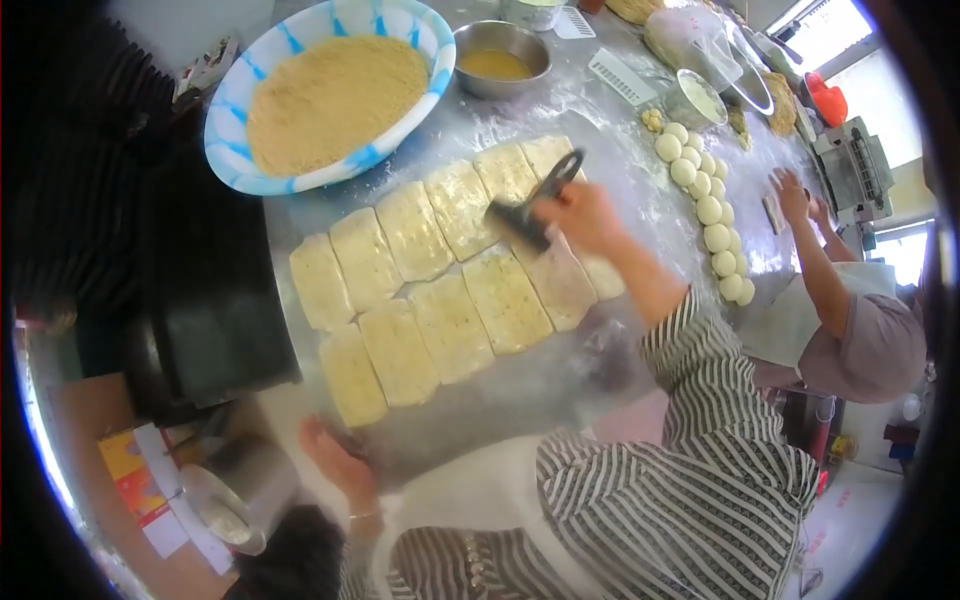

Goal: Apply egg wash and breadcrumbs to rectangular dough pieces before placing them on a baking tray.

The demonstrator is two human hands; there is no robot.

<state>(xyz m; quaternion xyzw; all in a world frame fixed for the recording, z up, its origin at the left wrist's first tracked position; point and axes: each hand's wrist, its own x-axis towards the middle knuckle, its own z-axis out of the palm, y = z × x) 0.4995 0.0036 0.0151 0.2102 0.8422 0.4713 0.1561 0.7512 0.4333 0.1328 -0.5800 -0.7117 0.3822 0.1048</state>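
Observation:
My right hand (589, 217) grips a black pastry brush (562, 176) with a looped handle; its dark head is blurred over the dough. Beneath it, flat rectangular dough pieces (416, 229) lie edge to edge in two rows on a metal worktop (480, 409). Several have a glossy, wet-looking surface. The right end of the rows is partly hidden by the brush and hand. At the worktop's near left edge is my left hand (337, 457), blurred, its thumb apart from the fingers and nothing visible in it.
A blue-and-white basin (225, 139) holds tan crumbly powder. Beside it stands a metal bowl (536, 71) of yellow liquid. White slotted scrapers (621, 77) and dough balls (709, 210) lie farther right. A co-worker's hands (791, 199) are at the far right; a black bin-like container (217, 300) stands left.

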